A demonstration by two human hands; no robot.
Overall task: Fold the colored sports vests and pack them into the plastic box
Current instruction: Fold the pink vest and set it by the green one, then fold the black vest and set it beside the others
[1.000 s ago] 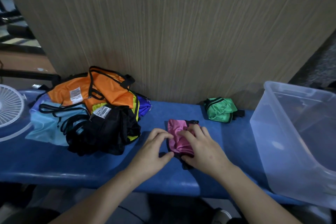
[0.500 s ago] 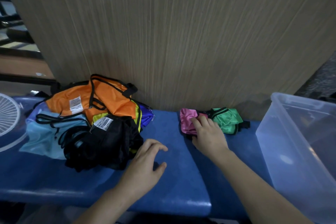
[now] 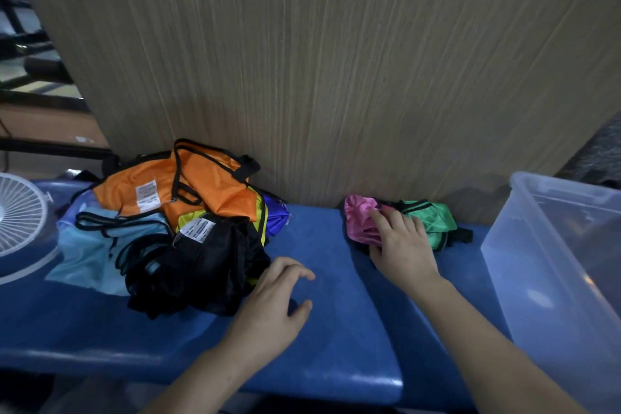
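Note:
A folded pink vest [image 3: 359, 218] lies at the back of the blue bench, touching a folded green vest [image 3: 431, 220] on its right. My right hand [image 3: 401, 247] rests on the pink vest, fingers on top and thumb at its front edge. My left hand [image 3: 274, 306] hovers low over the bench with loosely bent fingers, holding nothing, just right of a pile of unfolded vests: black [image 3: 201, 262], orange [image 3: 205, 183], light blue [image 3: 90, 245], with yellow and purple [image 3: 275, 215] beneath. The clear plastic box [image 3: 524, 245] stands at the right.
A wooden panel [image 3: 336, 60] rises directly behind the blue bench [image 3: 336, 329]. A white fan [image 3: 18, 215] lies at the far left of the bench. Dark floor shows below the bench's front edge.
My right hand has carried the pink vest from the bench's middle to the back, beside the green vest. My left hand let go of it and moved left toward the pile.

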